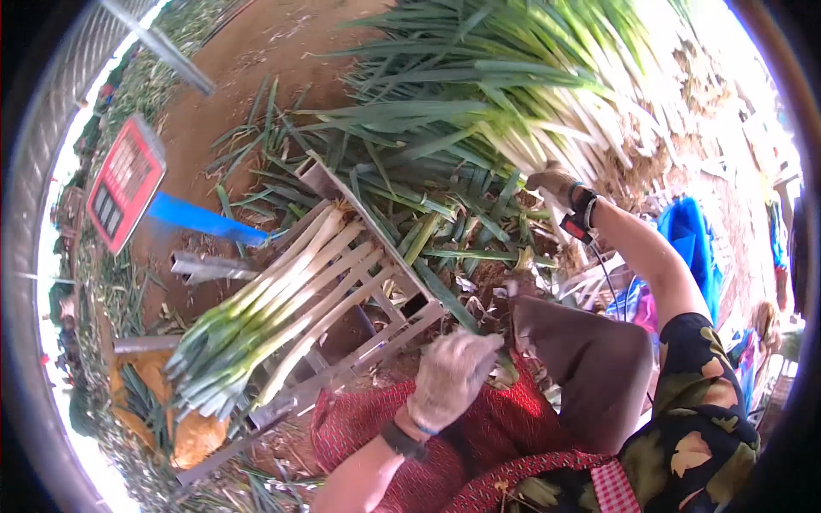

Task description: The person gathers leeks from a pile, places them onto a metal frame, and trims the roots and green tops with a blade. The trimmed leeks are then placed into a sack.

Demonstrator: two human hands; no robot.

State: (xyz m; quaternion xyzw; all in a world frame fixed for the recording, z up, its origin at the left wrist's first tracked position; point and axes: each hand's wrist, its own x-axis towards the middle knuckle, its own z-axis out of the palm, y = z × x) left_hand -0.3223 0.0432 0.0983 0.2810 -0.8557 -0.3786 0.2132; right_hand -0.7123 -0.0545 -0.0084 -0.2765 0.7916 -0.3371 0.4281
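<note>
My right hand point(554, 183), in a light glove with a black wrist strap, reaches out into a big heap of green onions point(505, 94) and closes on their white stalks. My left hand point(451, 378), also gloved, hovers over my red-patterned lap with its fingers curled in; I cannot make out anything in it. A trimmed bundle of green onions point(274, 299) lies lengthwise in a metal-frame rack point(410, 318) just left of my left hand, white ends toward the heap.
Loose green leaves and peelings point(428, 222) litter the brown ground between the rack and the heap. A red scale display point(124, 184) and a blue strip point(201, 221) lie at the left. Blue fabric point(688, 235) sits at the right beyond my arm.
</note>
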